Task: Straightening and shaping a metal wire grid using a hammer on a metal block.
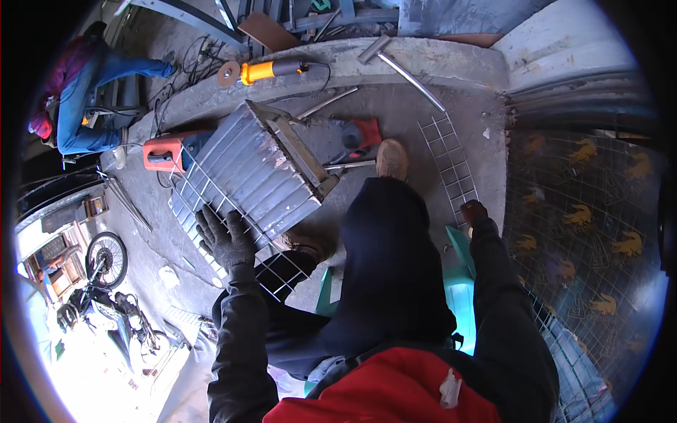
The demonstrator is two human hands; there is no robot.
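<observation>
My left hand (227, 238), in a dark grey glove, lies with spread fingers on a wire mesh panel (283, 280). The panel leans over a weathered grey slatted metal box (243, 180), which sits tilted in front of me. On the right, my right hand (474, 211) is closed around the near end of a narrow wire mesh strip (447, 156). That strip stretches away from me along the floor. Beyond the box's right side lies a red and dark glove (361, 135), close to my brown shoe (392, 159).
A yellow angle grinder (261, 71) rests on the curved concrete ledge (381, 62), near a T-shaped metal bar (410, 79). An orange-red power tool (163, 152) is left of the box. Another person (88, 92) works at upper left. A motorcycle (113, 310) stands left; patterned sheeting (578, 176) lies right.
</observation>
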